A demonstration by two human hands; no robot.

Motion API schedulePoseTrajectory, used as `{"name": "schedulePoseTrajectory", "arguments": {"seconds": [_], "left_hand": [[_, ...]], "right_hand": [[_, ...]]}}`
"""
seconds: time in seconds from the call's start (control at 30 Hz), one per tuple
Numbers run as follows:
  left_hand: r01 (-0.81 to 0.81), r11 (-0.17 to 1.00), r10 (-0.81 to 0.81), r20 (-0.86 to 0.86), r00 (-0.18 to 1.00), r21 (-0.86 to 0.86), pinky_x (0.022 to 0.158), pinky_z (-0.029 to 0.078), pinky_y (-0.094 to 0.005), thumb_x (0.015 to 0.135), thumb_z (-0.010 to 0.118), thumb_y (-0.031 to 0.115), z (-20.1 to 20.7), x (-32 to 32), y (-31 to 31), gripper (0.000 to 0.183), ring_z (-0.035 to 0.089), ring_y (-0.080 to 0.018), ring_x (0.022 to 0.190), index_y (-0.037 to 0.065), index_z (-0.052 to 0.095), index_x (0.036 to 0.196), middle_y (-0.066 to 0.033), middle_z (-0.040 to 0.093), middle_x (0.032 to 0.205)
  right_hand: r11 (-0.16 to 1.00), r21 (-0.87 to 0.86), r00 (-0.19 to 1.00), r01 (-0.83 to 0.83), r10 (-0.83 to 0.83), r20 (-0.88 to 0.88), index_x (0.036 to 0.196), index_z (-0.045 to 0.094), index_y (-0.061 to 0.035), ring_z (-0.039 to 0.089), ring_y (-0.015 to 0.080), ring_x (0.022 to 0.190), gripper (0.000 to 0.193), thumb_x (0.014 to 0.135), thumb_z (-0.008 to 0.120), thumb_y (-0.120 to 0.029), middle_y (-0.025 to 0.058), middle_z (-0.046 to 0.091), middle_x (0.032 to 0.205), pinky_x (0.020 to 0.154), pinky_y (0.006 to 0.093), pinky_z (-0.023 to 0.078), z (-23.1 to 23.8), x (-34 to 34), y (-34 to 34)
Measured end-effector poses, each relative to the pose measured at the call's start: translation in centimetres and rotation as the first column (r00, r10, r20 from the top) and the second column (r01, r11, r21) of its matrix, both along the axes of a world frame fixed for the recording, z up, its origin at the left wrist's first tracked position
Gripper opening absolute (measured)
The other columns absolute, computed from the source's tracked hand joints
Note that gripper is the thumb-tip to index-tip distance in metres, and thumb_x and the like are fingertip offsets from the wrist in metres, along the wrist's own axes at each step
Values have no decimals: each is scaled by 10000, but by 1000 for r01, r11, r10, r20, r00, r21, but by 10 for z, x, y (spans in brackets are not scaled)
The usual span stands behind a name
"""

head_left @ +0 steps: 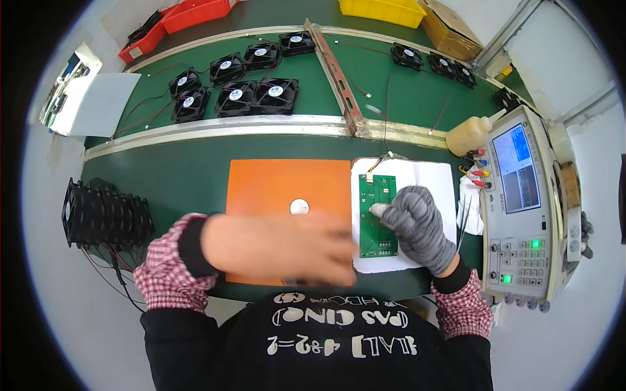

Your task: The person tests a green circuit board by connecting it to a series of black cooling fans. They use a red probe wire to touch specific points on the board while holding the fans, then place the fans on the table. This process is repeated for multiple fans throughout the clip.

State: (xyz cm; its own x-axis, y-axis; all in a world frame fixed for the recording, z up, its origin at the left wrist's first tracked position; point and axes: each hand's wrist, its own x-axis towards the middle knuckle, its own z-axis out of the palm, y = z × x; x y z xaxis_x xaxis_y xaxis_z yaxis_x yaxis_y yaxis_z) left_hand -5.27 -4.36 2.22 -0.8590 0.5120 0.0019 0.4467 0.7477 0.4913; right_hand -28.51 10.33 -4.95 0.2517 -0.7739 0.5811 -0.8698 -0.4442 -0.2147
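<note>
A green circuit board [367, 225] lies on a white sheet [438, 179], with a white connector [370, 176] and coloured wires at its top end. My right hand [416, 225], in a grey knitted glove with a bare fingertip showing, rests over the board's right side. Its fingers are curled in, and the tip touches the board's middle; whether anything small is pinched there is hidden. Smeared by motion, my bare left hand [287, 247] passes above an orange panel [261, 186]. Just beyond that hand, a white round disc [299, 206] shows on the panel.
To the right stands a test instrument [525, 202] with a lit screen, beside a squeeze bottle [471, 133]. Stacked black fans [104, 212] sit at the left. More fans [237, 95] lie behind the metal rail [228, 128]. Red bins [193, 14] and a yellow bin [381, 12] stand farther back.
</note>
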Motion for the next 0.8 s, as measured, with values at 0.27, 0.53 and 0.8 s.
{"name": "schedulePoseTrajectory", "arguments": {"seconds": [0.27, 0.53, 0.8], "left_hand": [[-865, 485, 530, -744, 407, -128, 1040, 406, -435, 775, 607, 82, -14, 36, -46, 370, 435, -351, 1307, 140, 597, 1140, -121, 441, 1443], [-802, 596, 646, -563, 516, -51, 1026, 427, -403, 786, 596, -22, -46, 31, -37, 470, 544, -328, 1182, 78, 575, 1245, -147, 505, 1378], [-788, 594, 793, -289, 537, 166, 1034, 350, -466, 607, 867, 328, -65, 23, -2, 940, 431, -391, 1216, -11, 437, 1372, -210, 478, 1300]], "right_hand": [[921, 300, 917, 247, -323, 236, 947, 718, -43, 602, 268, 835, 165, 783, 697, -39, 120, 609, 874, 747, 358, 501, -2, -17, -2], [928, 358, 818, 104, -285, 500, 891, 696, -7, 620, 217, 805, 159, 742, 749, -16, 88, 609, 859, 749, 322, 512, -13, -11, -1], [885, 459, 828, 76, -313, 466, 844, 681, 1, 615, 240, 809, 162, 707, 765, -15, 86, 597, 850, 761, 333, 513, -17, -14, -6]]}}
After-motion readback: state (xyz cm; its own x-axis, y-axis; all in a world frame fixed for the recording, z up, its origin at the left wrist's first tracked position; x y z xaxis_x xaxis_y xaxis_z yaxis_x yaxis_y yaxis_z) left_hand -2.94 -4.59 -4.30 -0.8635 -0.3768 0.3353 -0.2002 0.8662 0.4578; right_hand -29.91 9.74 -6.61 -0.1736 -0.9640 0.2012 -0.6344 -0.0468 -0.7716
